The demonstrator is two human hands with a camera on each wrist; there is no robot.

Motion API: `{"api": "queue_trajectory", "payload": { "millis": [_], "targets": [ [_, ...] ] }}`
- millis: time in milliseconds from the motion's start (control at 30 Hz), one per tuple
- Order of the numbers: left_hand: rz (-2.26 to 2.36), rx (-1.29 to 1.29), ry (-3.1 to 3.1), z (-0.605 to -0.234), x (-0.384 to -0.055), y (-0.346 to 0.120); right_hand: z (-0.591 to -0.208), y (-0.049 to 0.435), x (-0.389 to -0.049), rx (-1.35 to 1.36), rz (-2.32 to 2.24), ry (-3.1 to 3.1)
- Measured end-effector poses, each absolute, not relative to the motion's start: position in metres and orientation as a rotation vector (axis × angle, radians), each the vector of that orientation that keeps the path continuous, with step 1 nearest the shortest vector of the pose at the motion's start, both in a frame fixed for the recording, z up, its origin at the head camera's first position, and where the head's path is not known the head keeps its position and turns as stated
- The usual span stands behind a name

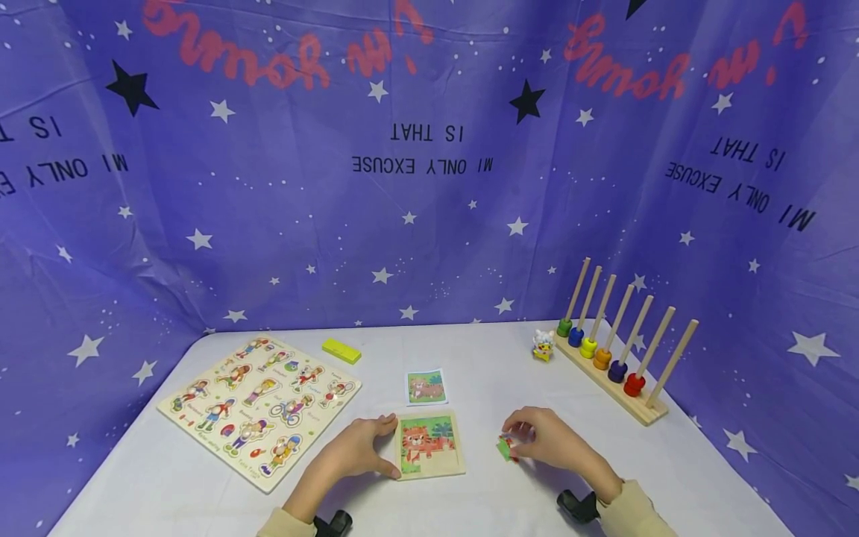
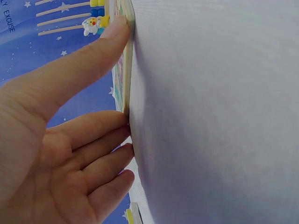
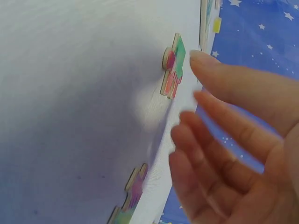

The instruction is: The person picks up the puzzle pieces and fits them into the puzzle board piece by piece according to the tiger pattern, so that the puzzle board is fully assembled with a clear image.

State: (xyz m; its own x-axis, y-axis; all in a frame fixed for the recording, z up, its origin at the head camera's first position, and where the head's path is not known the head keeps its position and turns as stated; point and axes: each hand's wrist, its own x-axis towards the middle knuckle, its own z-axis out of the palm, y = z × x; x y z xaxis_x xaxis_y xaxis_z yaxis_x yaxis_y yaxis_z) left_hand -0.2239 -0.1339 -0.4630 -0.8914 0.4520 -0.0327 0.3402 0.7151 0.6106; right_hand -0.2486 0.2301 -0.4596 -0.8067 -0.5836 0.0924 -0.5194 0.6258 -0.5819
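Note:
A square wooden puzzle board (image 1: 429, 445) with a red tiger picture lies flat on the table. My left hand (image 1: 357, 450) holds it along its left side, thumb at the near corner and forefinger towards the far one. In the left wrist view the thumb (image 2: 88, 70) lies against the board's rim (image 2: 128, 60). My right hand (image 1: 553, 440) hovers over a green and red puzzle piece (image 3: 174, 67) on the table; its fingers are loosely bent and apart from the piece. More pieces, one pinkish purple (image 3: 135, 189), lie nearby in the right wrist view.
Behind the board lies a picture card (image 1: 426, 387) of a tiger. A large peg puzzle (image 1: 262, 410) covers the left side, near a yellow block (image 1: 341, 350). At right stand a small figurine (image 1: 543, 345) and a rack of upright pegs (image 1: 614, 365) with coloured beads.

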Motion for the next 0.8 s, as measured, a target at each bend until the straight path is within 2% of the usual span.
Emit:
{"api": "queue_trajectory", "payload": {
  "millis": [233,800],
  "targets": [
    [0.915,0.647,2.743,-0.4648,-0.2252,-0.1347,-0.4612,0.2279,-0.2478,-0.767,-0.896,2.765],
    [0.930,0.652,2.736,-0.4633,-0.2242,-0.1347,-0.4637,0.2217,-0.2496,-0.944,-0.963,2.667]
  ]
}}
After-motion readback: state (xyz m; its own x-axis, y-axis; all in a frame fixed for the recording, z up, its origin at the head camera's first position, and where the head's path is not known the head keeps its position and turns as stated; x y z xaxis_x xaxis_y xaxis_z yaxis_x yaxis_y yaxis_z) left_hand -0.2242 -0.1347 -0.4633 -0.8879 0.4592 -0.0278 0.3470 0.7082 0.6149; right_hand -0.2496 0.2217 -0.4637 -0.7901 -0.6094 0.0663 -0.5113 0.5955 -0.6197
